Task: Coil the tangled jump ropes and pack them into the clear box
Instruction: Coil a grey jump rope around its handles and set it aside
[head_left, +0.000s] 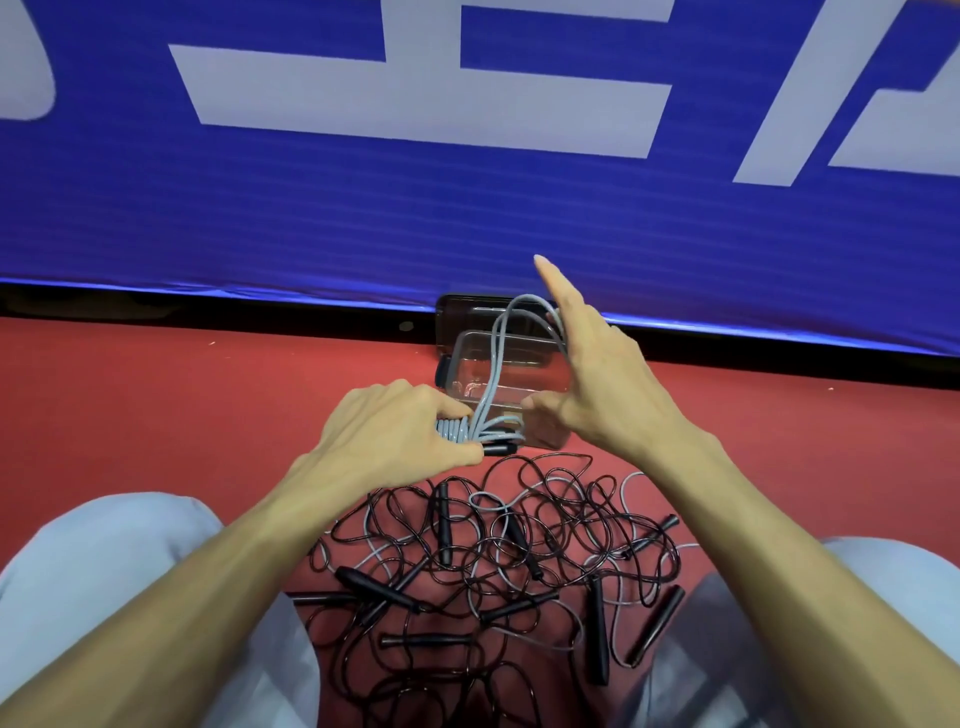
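**Coiling One Grey Rope Beside the Clear Box**

Clamps the fingers of the left hand (400, 431) round the wound middle of a grey jump rope (493, 364), just above the red floor (208, 395) and in front of the clear box (524, 345) at the floor's far edge, under a blue banner (467, 208). Stretches its long loops up to the right hand (597, 379), index finger straight, thumb out; cannot tell whether the hidden fingers hook them. Leaves a tangle (493, 561) of dark and grey ropes between the knees. Looks mid-coil on one rope, with nothing plain to see inside the box. Calls next, probably, for winding in the loose loops, keeping the bundle pinched, then lowering it into the box.
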